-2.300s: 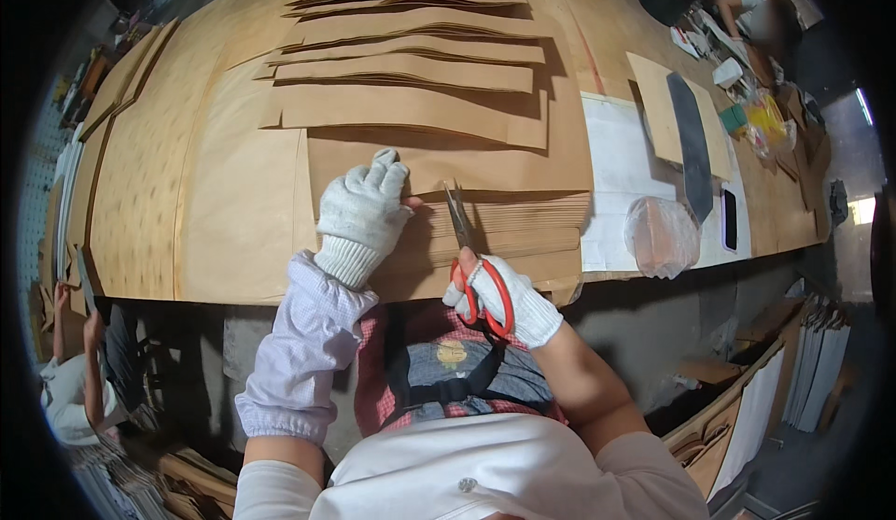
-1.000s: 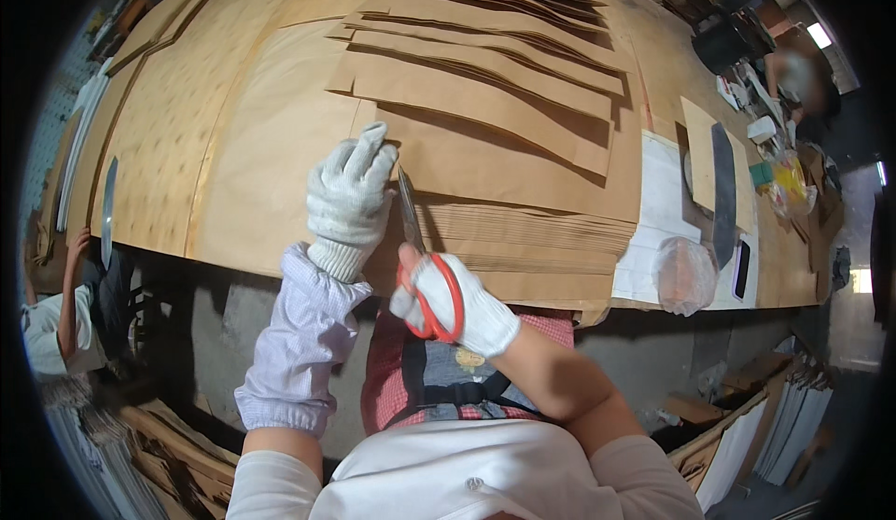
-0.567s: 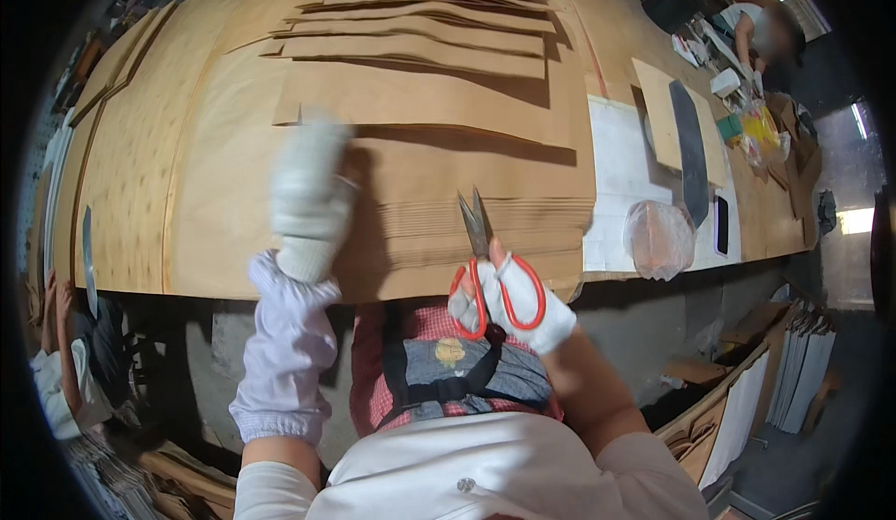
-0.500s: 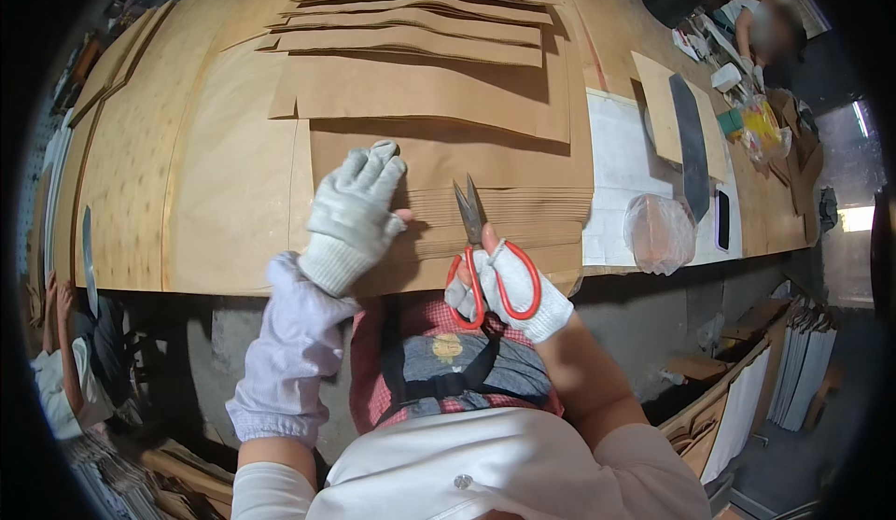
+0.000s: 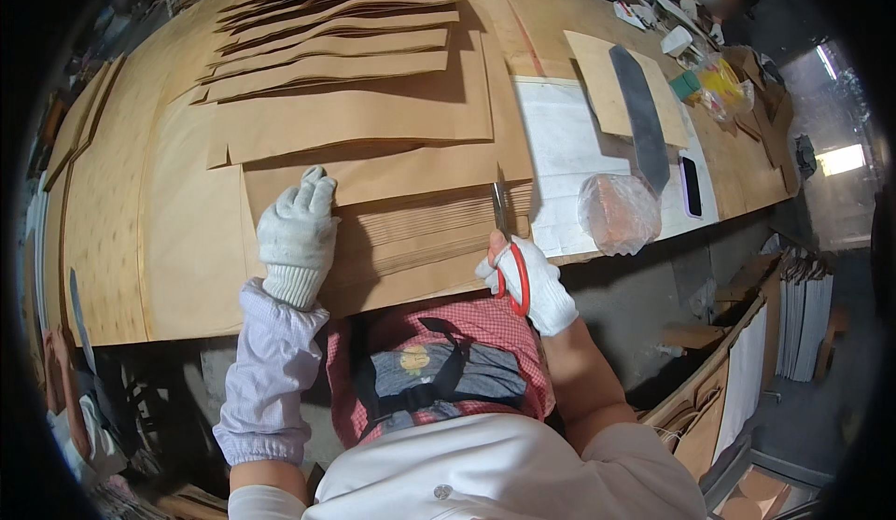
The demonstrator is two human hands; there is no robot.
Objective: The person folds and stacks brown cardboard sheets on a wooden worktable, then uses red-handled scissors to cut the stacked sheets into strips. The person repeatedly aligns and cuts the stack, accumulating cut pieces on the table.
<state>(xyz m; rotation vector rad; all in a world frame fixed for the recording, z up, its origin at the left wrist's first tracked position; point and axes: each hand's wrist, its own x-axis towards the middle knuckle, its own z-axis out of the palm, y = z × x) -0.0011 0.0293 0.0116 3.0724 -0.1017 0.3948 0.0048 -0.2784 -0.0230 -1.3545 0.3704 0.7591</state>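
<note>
- Brown paper stack lies on the counter at the person's side, its edges stepped in a close row of lines. The clock here is centred on that row.
- A wide brown sheet runs along its 12 o'clock side, with layered brown folds beyond, toward 11 o'clock.
- The left hand, gloved, rests at 9 o'clock with fingers extended toward 12, not visibly closed on anything; its underside is hidden. Good practice would be firm, even pressure here, so the steps do not creep.
- The right hand, in a white glove, grips red-handled scissors at about 4 o'clock, with the blades pointing to 12 beside the row's 3 o'clock end. Whether the blades touch paper, I cannot tell.
- The step in hand looks like minding these edges with the scissors ready. Short, controlled strokes would likely suit thin layers; a careless tip could snag or nick several.
- The two hands are well apart, a safe spacing worth preserving whenever the blades work.
- Toward 3 o'clock, the plastic-wrapped block sits clear of the blades.
</note>
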